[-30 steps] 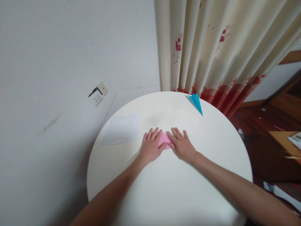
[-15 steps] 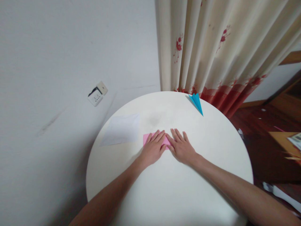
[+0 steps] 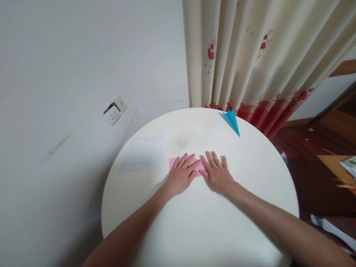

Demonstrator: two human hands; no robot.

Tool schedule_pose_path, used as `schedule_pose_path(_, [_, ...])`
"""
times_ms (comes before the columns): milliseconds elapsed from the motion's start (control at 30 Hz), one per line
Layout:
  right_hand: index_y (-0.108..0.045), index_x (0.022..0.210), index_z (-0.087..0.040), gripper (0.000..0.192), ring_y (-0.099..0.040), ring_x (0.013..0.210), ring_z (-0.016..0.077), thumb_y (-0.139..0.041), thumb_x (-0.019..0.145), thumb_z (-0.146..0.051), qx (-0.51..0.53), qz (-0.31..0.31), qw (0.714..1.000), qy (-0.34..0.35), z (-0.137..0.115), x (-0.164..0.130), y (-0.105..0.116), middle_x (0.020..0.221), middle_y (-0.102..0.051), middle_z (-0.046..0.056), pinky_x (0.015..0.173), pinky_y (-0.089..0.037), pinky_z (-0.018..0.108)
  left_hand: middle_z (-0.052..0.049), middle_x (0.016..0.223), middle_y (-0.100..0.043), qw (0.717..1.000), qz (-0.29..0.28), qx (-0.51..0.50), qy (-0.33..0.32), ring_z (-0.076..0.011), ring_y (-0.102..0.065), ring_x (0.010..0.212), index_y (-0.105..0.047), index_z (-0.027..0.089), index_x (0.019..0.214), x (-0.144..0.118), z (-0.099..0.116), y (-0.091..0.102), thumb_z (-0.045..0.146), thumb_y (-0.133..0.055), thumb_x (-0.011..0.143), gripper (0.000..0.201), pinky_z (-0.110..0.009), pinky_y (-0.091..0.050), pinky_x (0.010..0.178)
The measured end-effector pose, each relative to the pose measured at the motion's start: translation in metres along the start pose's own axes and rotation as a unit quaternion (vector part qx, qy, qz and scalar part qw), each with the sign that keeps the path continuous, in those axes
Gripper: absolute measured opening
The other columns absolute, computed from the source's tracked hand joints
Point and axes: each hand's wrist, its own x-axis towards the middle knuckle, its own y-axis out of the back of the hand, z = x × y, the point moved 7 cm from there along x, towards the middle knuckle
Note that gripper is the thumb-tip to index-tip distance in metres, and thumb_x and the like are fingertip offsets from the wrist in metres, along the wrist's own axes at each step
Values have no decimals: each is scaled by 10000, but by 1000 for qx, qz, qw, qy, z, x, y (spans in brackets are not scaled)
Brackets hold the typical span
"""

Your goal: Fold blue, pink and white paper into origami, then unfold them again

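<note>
A small pink sheet of paper [image 3: 199, 167] lies flat on the round white table [image 3: 178, 230], partly covered by my hands. My left hand [image 3: 182, 175] rests palm down on its left and middle part, with the fingers spread. Over its right end lies my right hand [image 3: 218, 174], also palm down, the fingers apart and pointing toward the far side. The hands are close together but do not overlap. What the paper looks like under the palms is hidden.
A blue folded paper plane [image 3: 232, 121] sits at the table's far right edge. To the left lies a white sheet [image 3: 142, 152]. The wall with a socket [image 3: 112, 114] borders the left side; a curtain [image 3: 250, 55] hangs behind.
My right hand has slid a little to the right along the pink paper, its fingers spreading wider. My left hand and the paper stay nearly in place.
</note>
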Motion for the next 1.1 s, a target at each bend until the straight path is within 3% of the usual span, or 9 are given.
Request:
schedule_pose_path(467, [-204, 1588, -193, 576, -55, 1523, 337, -207, 1050, -397, 36, -10, 998, -42, 25, 7, 0, 1662, -97, 120, 1167, -120, 661, -1, 1641, -243, 1000, 6, -23, 4, -268, -175, 1521, -347, 331, 1526, 0, -2, 0, 419, -315, 1044, 491, -546, -205, 1215])
schedule_pose_path(767, [-198, 1587, -201, 715, -23, 1523, 347, -299, 1001, -599, 57, -15, 998, -15, 25, 8, -1, 1660, -46, 170, 1156, -78, 666, -39, 1631, -269, 996, -25, -30, -83, -217, -155, 1527, -360, 270, 1520, -1, 17, 1, 346, -265, 1067, 469, -480, -163, 1239])
schedule_pose_path(933, [-184, 1590, -209, 774, 5, 1522, 349, -355, 972, -642, 69, -26, 997, -9, 25, 7, 0, 1658, -20, 181, 1153, -54, 668, -3, 1642, -235, 995, -35, -42, -82, -213, -153, 1528, -370, 336, 1512, -1, 17, 3, 374, -277, 1066, 457, -477, -167, 1239])
schedule_pose_path(1100, [-205, 1586, -216, 731, -18, 1524, 340, -325, 990, -621, 79, -24, 996, -12, 27, 8, 0, 1659, -55, 171, 1157, -79, 664, 0, 1636, -249, 996, -39, -38, -72, -212, -161, 1526, -361, 307, 1519, 0, 17, 2, 371, -288, 1060, 469, -484, -160, 1240])
